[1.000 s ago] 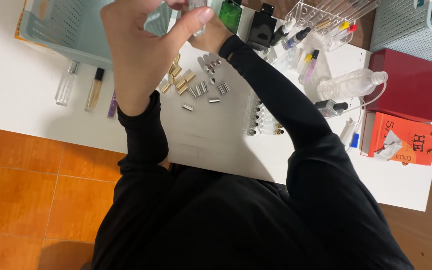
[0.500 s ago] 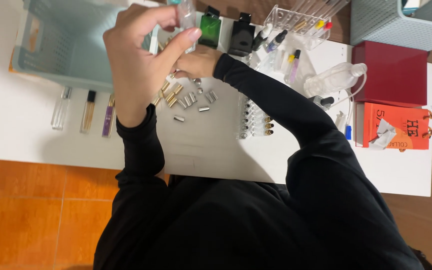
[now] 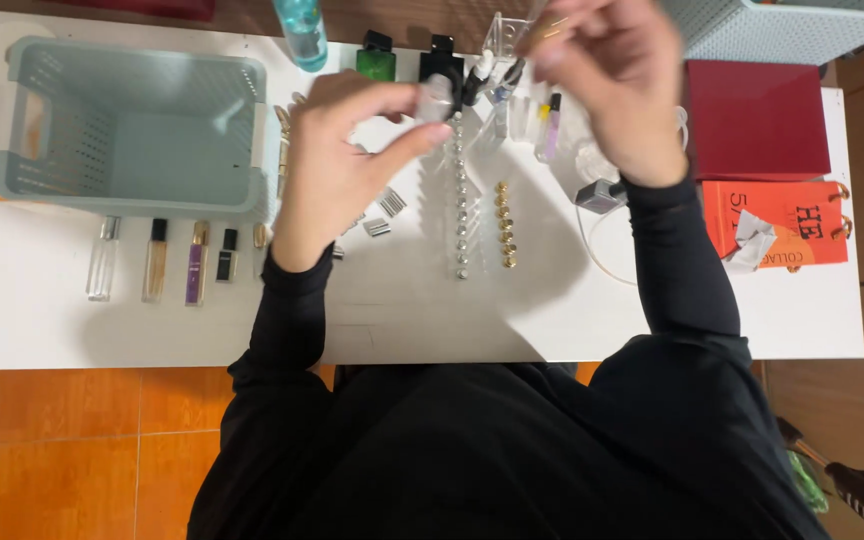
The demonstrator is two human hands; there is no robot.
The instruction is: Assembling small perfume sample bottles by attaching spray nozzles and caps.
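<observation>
both hands now raised mid-table: left hand [image 3: 337, 165] pinches a small clear vial [image 3: 436, 100] above the cap rows [image 3: 462, 215]; right hand [image 3: 617, 75], earlier reaching far, blurred, grip unclear.

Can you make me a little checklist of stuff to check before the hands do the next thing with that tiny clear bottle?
1. Left hand pinches the small clear vial between its fingertips: ok.
2. Right hand is raised beside the vial: ok; whether it holds anything: cannot tell, blurred.
3. Silver caps and gold caps stand in straight rows between the hands: ok.
4. Slim sample bottles lie side by side, away from the hands: ok.
5. Grey basket sits flat on the white table: ok.
6. Vial open or capped: cannot tell.
</observation>
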